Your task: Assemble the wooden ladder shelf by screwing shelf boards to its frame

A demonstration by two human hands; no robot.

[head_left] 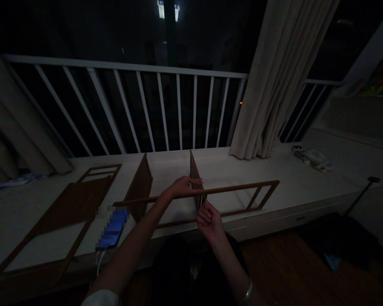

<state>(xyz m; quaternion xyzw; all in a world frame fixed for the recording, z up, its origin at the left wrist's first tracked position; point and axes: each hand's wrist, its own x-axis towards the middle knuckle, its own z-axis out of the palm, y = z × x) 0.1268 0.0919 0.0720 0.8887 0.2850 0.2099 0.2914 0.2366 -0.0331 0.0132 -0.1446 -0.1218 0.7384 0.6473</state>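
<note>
A brown wooden frame with two long rails stands on the white ledge in front of me. Two upright boards cross it, a left board and a right board. My left hand grips the frame where the right board meets the upper rail, fingers over the board and thumb along the rail. Just below that joint, my right hand is closed in a pinch on a thin rod-like piece that reaches up to the rail. Its exact kind is too dark to tell.
At left lies another wooden frame with a panel. A phone with a white cable rests between the frames. Behind the ledge stand a white railing and a curtain. A dark heap lies on the floor at right.
</note>
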